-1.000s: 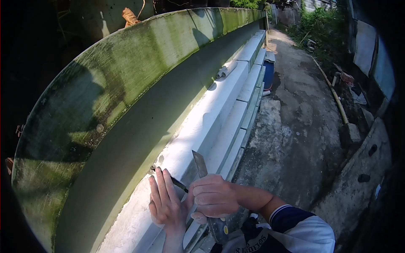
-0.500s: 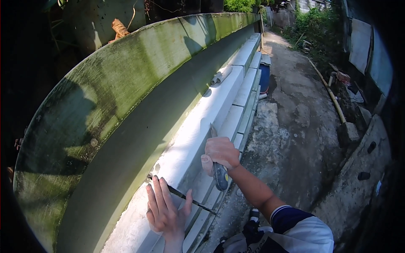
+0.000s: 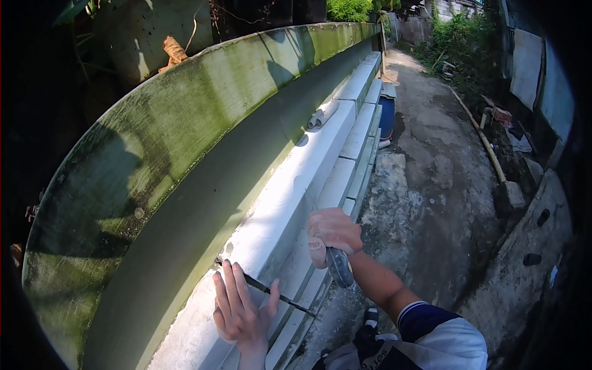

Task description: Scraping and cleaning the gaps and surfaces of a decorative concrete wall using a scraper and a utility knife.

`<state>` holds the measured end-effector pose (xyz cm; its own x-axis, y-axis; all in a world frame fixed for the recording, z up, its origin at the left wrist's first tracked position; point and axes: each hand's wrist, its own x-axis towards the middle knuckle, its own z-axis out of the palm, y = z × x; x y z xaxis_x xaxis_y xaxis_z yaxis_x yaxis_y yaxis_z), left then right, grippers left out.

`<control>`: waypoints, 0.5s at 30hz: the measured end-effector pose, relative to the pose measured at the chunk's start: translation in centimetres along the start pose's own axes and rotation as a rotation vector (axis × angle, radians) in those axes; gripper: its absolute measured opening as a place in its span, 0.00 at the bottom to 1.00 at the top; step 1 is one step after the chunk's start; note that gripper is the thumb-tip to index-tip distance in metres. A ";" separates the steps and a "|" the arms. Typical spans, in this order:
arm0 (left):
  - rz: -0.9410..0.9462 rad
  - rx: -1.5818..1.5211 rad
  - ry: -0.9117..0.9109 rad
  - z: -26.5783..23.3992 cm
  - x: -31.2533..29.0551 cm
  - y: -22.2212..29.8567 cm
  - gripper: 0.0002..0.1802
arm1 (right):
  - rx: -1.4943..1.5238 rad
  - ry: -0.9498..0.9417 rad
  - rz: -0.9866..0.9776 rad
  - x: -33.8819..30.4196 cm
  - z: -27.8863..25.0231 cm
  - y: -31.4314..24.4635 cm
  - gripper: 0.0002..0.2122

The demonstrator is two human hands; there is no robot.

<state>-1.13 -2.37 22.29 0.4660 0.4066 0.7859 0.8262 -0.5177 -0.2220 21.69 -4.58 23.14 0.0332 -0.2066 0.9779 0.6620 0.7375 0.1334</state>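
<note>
White ledge; two hands: left hand, right hand.

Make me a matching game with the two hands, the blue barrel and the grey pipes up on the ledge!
Things:
1. left hand
2. right hand
3. blue plastic barrel
4. grey pipe pieces

Places or states:
A. standing on the ground far along the wall
B. lying on top of the white plastered ledge
C. pressed flat on the ledge, over a thin dark rod
D. closed around a dark tool handle

Pairs: 1-C, 2-D, 3-A, 4-B
</note>
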 end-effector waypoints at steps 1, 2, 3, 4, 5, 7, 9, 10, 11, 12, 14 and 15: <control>-0.007 0.010 -0.010 -0.1 -0.1 -0.2 0.40 | 0.063 -0.119 -0.008 0.5 0.9 -2.2 0.13; 0.002 0.019 -0.013 -0.1 0.0 -0.1 0.39 | 0.121 -0.238 -0.017 0.8 1.6 -4.4 0.14; 0.012 0.031 -0.017 -0.2 0.1 -0.2 0.39 | 0.132 -0.233 -0.009 0.2 2.1 -6.0 0.14; 0.017 0.024 -0.017 -0.4 0.5 0.1 0.39 | 0.182 -0.334 -0.014 0.0 2.0 -7.5 0.11; 0.045 0.009 -0.007 -0.5 0.8 0.5 0.38 | 0.233 -0.435 -0.018 -0.1 2.0 -8.7 0.09; 0.061 0.015 -0.023 -0.3 0.6 0.0 0.37 | 0.281 -0.362 -0.056 -0.7 3.7 -10.1 0.09; 0.074 0.056 -0.031 0.0 0.3 -0.3 0.37 | 0.349 -0.271 -0.096 -0.5 5.1 -10.9 0.11; 0.093 0.081 -0.031 0.0 0.3 -0.4 0.37 | 0.352 -0.272 -0.093 -0.4 5.0 -10.8 0.11; 0.088 0.081 -0.035 0.0 0.2 -0.4 0.37 | 0.297 -0.363 -0.087 -0.2 4.8 -10.2 0.11; 0.079 0.060 -0.042 -0.2 0.2 -0.4 0.36 | 0.236 -0.453 -0.081 0.2 4.5 -9.6 0.10; 0.072 0.027 -0.049 -0.4 0.4 0.0 0.35 | 0.023 -0.286 -0.032 -0.1 4.6 -6.1 0.13; 0.067 -0.003 -0.030 -0.6 0.6 0.3 0.34 | 0.014 -0.293 -0.029 0.2 3.9 -6.6 0.13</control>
<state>-0.79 -2.68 23.05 0.5293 0.3933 0.7518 0.7920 -0.5468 -0.2716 14.41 -6.96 23.10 -0.2044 -0.0351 0.9782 0.6490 0.7433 0.1623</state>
